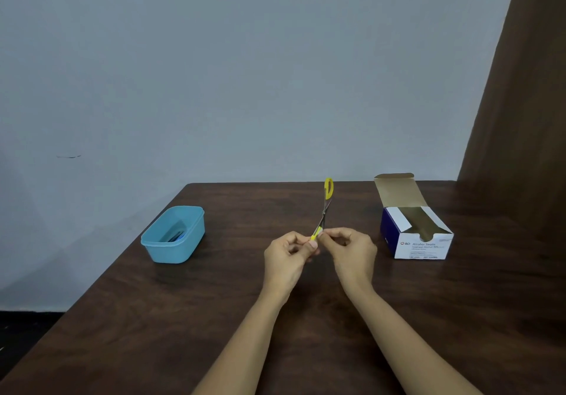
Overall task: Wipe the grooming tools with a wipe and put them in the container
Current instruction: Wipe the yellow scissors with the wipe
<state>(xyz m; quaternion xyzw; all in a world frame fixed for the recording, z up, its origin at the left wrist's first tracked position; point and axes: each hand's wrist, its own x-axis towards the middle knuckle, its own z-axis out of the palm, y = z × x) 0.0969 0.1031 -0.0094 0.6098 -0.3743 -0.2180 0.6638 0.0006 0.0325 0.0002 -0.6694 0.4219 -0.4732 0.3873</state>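
At table [214, 318]: one scissors [328, 189], left hand [288, 257], right hand [352, 250]; one container [176, 252].

Yellow-handled scissors [326, 208], splayed open, held upright; the blue container [171, 252] well left holds another tool [176, 235].

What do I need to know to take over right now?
Left hand grips the open scissors by one yellow handle, above the table.
Right hand: fingers pinch a small white wipe at that handle.
Blue container on the left already holds tools; open swab box on the right.
Left to do: finish wiping, put scissors in the container.
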